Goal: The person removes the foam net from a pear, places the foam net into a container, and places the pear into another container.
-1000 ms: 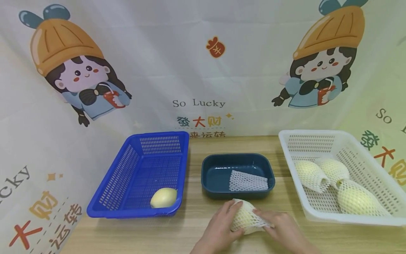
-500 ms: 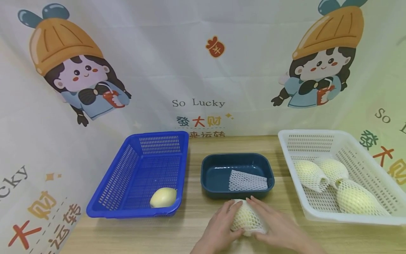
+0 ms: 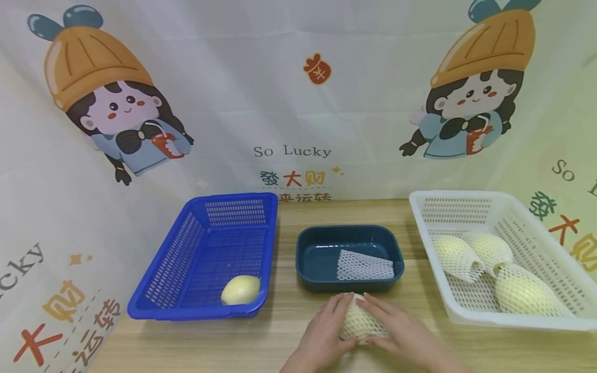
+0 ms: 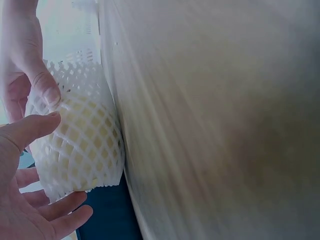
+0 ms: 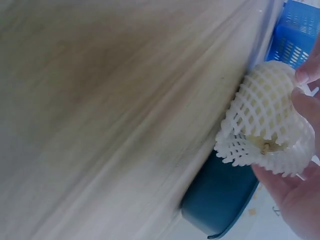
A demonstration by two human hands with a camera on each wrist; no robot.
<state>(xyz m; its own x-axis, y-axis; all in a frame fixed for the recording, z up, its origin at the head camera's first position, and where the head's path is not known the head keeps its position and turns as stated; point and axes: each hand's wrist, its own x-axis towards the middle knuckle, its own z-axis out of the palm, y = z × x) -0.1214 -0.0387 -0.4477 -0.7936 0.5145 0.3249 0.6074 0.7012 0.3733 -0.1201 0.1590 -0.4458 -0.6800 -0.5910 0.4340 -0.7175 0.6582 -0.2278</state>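
A pale yellow fruit in a white foam net sleeve lies between both hands, close over the table in front of the dark teal dish. My left hand grips its left side, thumb near and fingers on the far side. On the right side my right hand holds it with fingers and thumb spread around the net. The left wrist view shows both thumbs side by side on the sleeve. In the right wrist view a brownish stem end shows inside the sleeve's ragged open end.
A blue basket at left holds one bare pale yellow fruit. The teal dish in the middle holds a flat foam net sleeve. At right, a white basket holds 3 netted fruits. A printed cloth hangs behind.
My right hand has gone from pinching the sleeve's right end to holding the fruit's right side, its fingers moved to the far side. The left hand has stayed almost in place.
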